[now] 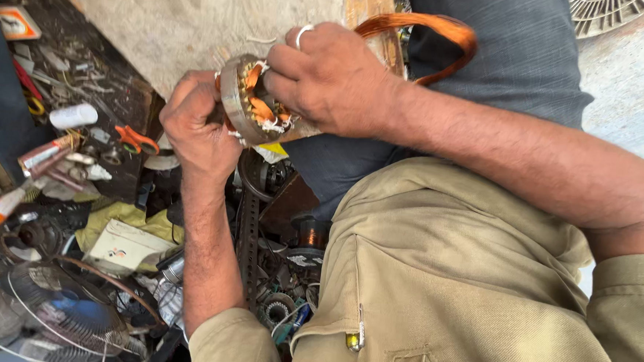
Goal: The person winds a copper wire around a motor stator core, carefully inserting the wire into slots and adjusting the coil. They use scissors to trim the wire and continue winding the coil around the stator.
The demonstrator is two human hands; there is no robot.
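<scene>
A round metal motor stator (pixel 239 102) with copper windings and white insulation sits between both hands, held up near a worn wooden board (pixel 198 20). My left hand (pixel 196 127) grips its outer rim from the left. My right hand (pixel 327 75), a ring on one finger, presses its fingers onto the copper windings on the stator's face. A loose loop of copper wire (pixel 436 33) arcs from behind my right hand over a grey trouser leg.
Below lies a cluttered heap: a fan guard (pixel 50 314), orange-handled scissors (pixel 135 138), a white tube (pixel 73 115), a spool of copper wire (pixel 310 233), a yellow cloth (pixel 125 218) and small metal parts. Another fan grille (pixel 610 12) shows at top right.
</scene>
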